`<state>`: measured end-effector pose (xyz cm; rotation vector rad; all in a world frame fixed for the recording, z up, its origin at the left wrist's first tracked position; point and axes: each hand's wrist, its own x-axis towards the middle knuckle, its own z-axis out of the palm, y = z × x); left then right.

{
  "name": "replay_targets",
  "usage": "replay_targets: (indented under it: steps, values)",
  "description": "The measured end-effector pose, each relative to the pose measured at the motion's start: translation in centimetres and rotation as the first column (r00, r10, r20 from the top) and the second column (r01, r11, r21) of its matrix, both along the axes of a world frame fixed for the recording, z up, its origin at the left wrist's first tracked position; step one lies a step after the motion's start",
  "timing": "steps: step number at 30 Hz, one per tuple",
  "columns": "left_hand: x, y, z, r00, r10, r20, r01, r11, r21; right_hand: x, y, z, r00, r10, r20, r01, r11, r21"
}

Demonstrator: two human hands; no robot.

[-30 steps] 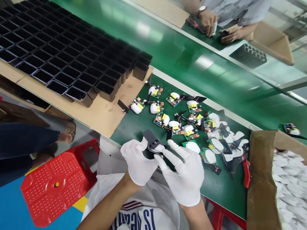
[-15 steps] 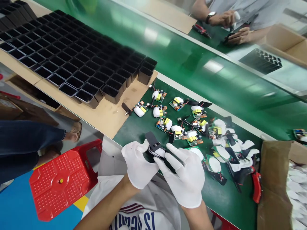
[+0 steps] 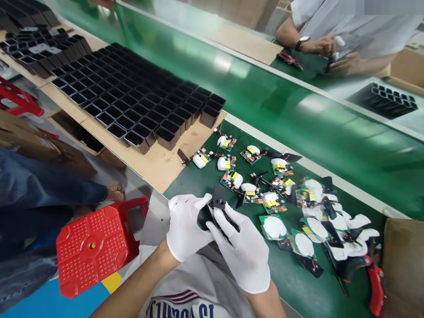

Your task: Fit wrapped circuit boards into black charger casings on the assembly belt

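Note:
In white gloves, both my hands meet over a small black plastic housing at the bench edge. My left hand grips its left side, thumb up along it. My right hand presses its fingers onto the housing from the right. A black end cap stands up at the far end, near the fingertips. The housing's inside and lower part are mostly hidden by my gloves. Just beyond and to the right lie several green circuit boards with white pads, yellow parts and short wires with black pieces.
Rows of open black plastic cases stand on cardboard at the left. Red-handled pliers and a cardboard box are at the right. A red stool stands left of me. Across the green belt, a co-worker's hands handle a part.
My view has shifted, bringing more of the left side into sight. The black end cap has swung more upright, and my right hand's fingers have closed in on the housing beside it.

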<state>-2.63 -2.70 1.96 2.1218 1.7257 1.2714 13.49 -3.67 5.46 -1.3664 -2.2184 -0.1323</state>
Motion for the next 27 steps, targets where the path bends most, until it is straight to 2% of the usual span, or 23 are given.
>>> replay_targets:
  steps: [3,7,10,13,15,18,20,23,27]
  values:
    - [0.0,0.0,0.0,1.000,-0.011,0.020,0.011,1.000,-0.001,-0.1,0.0,0.2,0.997,-0.033,0.071,0.028,0.998,0.063]
    - [-0.8,-0.4,0.2,0.992,-0.081,0.097,0.083,0.996,-0.020,0.3,-0.2,1.6,0.996,-0.079,0.052,0.071,0.988,0.139]
    - [-2.3,-1.1,0.2,0.945,-0.174,0.277,0.190,0.981,-0.033,0.0,-0.4,2.1,0.987,-0.161,-0.010,0.160,0.969,0.186]
    - [-3.6,-1.6,0.3,0.889,-0.148,0.433,0.176,0.984,-0.026,-1.3,-0.1,1.3,0.986,-0.164,-0.036,0.167,0.975,0.150]
    - [-3.8,-1.7,0.5,0.909,-0.130,0.395,0.157,0.987,-0.037,-2.2,0.0,0.4,0.983,-0.175,-0.051,0.180,0.977,0.117]
    - [-3.0,-1.5,0.6,0.977,-0.126,0.172,0.143,0.986,-0.086,-2.7,-0.5,-0.6,0.981,-0.183,-0.062,0.187,0.980,0.067]
    - [-2.3,-1.1,0.4,0.993,-0.087,0.075,0.095,0.989,-0.113,-2.9,-1.1,-0.9,0.981,-0.180,-0.077,0.183,0.982,0.039]
    - [-1.9,-0.4,0.0,0.997,-0.051,0.056,0.056,0.995,-0.086,-3.5,-1.9,-1.0,0.962,-0.214,-0.172,0.228,0.972,0.064]
    - [-2.6,0.2,-0.2,0.996,-0.083,0.040,0.086,0.992,-0.091,-4.0,-1.8,-0.9,0.954,-0.203,-0.223,0.217,0.975,0.040]
